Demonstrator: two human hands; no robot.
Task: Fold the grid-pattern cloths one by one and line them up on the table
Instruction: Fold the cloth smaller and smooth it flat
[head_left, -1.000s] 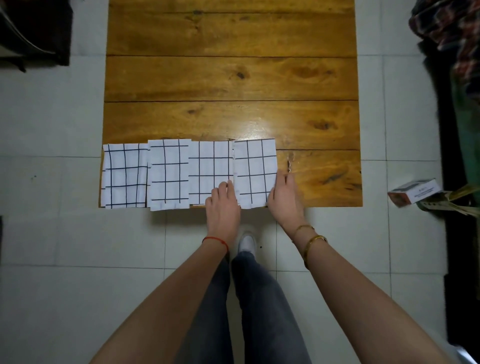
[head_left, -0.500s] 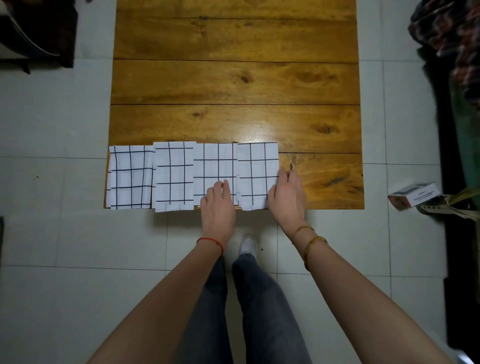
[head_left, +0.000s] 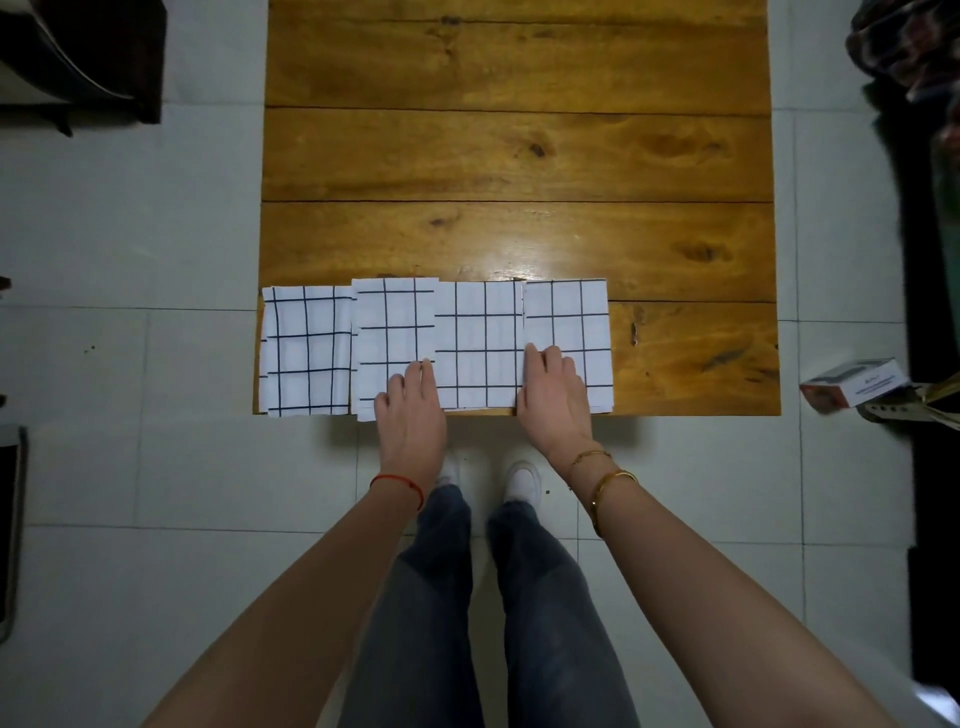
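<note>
Four folded grid-pattern cloths lie in a row along the near edge of the wooden worktop, filling its left and middle stretch and leaving the near right corner bare. The first cloth sits at the far left, its near left corner at the worktop's corner; the second cloth slightly overlaps its right edge and hangs a little past the near edge. The third cloth follows just beside it, and the fourth cloth closes the row on the right, its left edge lapping over the third. The left hand lies flat, fingers straight and together, on the near right corner of the second cloth, with fingertips at the seam with the third. The right hand lies flat too, fingers straight, on the near left part of the fourth cloth; neither grips anything. A red string circles the left wrist, gold bangles the right. On the tiled floor to the right rests a small carton.
</note>
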